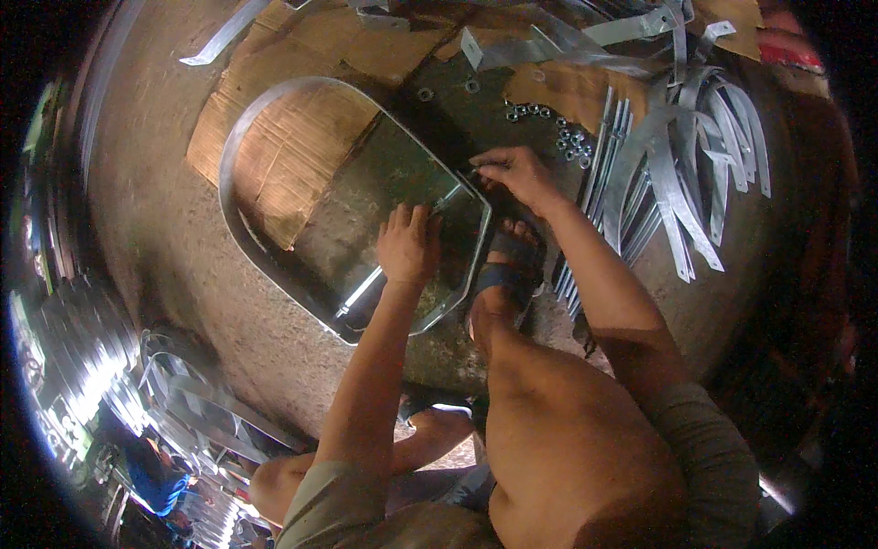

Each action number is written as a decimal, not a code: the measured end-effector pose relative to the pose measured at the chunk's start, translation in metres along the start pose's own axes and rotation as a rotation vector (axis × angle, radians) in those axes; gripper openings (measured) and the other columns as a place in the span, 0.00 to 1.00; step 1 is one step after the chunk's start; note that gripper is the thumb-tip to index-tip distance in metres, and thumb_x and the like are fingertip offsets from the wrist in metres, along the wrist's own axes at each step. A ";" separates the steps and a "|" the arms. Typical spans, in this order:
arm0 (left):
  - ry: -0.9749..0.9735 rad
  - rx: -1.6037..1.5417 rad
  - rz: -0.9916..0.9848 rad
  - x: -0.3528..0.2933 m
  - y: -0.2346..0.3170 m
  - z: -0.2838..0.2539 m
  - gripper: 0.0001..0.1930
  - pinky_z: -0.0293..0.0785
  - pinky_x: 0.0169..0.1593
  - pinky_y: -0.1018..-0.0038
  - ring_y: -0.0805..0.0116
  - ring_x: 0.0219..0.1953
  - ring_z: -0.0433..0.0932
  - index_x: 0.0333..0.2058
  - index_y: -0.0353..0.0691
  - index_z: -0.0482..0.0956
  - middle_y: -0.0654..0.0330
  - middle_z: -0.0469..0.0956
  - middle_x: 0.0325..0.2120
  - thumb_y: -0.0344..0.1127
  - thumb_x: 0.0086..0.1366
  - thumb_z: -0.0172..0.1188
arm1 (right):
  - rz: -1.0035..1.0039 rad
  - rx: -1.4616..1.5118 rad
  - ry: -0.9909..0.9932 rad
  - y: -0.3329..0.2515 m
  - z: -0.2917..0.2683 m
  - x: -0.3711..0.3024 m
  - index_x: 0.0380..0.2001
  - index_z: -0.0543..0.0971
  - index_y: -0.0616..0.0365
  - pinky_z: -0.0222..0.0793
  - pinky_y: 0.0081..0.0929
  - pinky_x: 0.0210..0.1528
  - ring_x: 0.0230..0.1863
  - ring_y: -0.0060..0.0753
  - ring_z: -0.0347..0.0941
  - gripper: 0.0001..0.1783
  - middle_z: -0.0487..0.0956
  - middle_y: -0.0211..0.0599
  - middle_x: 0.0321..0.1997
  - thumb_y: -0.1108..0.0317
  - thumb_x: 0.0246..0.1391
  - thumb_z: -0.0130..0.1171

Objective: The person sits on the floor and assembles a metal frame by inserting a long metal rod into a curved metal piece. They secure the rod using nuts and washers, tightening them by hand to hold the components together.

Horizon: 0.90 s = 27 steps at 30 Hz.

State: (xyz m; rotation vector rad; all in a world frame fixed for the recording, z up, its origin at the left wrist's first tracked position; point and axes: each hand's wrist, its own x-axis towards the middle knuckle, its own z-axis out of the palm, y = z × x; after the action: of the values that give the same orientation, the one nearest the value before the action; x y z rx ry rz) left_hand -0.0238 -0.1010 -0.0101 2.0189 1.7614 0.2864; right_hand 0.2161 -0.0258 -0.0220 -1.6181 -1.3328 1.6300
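A bent metal band (pixel 227 174) forms a loop on the floor, rounded at the far left and angled at the near right. Across its inside runs a straight metal rod (pixel 364 291), its two ends near opposite sides of the band. My left hand (pixel 409 242) grips the rod's middle, palm down. At the band's right corner, outside the loop, my right hand (pixel 519 177) has thumb and forefinger pinched together beside the rod's upper end. What lies between those fingertips is too small and dark to make out.
Beyond my right hand lie loose nuts (pixel 569 142), several long rods (pixel 599 174) and a heap of curved metal strips (pixel 658 165). Two washers sit farther off. Flattened cardboard (pixel 302 156) lies under the loop. My sandaled foot (pixel 508 261) stands against its right side. More strips (pixel 206 398) are stacked at lower left.
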 end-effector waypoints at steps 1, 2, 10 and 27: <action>0.002 -0.005 0.002 0.000 0.000 0.000 0.18 0.72 0.50 0.54 0.43 0.48 0.75 0.46 0.40 0.76 0.46 0.76 0.45 0.46 0.64 0.60 | 0.006 0.009 -0.013 -0.002 -0.001 0.001 0.44 0.85 0.58 0.75 0.27 0.43 0.35 0.27 0.81 0.14 0.86 0.37 0.35 0.67 0.55 0.64; -0.019 -0.006 -0.009 0.001 0.000 0.000 0.18 0.72 0.50 0.54 0.43 0.48 0.75 0.47 0.40 0.76 0.46 0.76 0.45 0.46 0.64 0.60 | 0.012 0.018 -0.026 -0.004 -0.002 0.001 0.44 0.85 0.59 0.75 0.27 0.43 0.34 0.27 0.81 0.14 0.86 0.37 0.35 0.67 0.55 0.64; -0.049 0.035 -0.020 0.002 0.003 0.000 0.19 0.72 0.51 0.53 0.41 0.50 0.75 0.48 0.40 0.75 0.42 0.75 0.50 0.45 0.63 0.61 | 0.027 -0.101 -0.072 -0.015 -0.005 0.007 0.45 0.84 0.62 0.73 0.24 0.39 0.32 0.23 0.78 0.14 0.84 0.35 0.34 0.67 0.57 0.63; -0.057 0.043 -0.037 0.002 0.000 0.000 0.20 0.74 0.50 0.54 0.44 0.49 0.76 0.49 0.42 0.75 0.45 0.75 0.49 0.45 0.62 0.61 | 0.083 -0.039 -0.104 -0.013 -0.002 0.002 0.48 0.79 0.64 0.70 0.23 0.29 0.27 0.20 0.73 0.16 0.81 0.31 0.35 0.66 0.61 0.59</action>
State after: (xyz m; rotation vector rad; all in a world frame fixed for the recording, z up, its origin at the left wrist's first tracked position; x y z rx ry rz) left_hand -0.0237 -0.0992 -0.0106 2.0011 1.7820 0.1792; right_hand 0.2136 -0.0184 -0.0112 -1.6513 -1.3729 1.7686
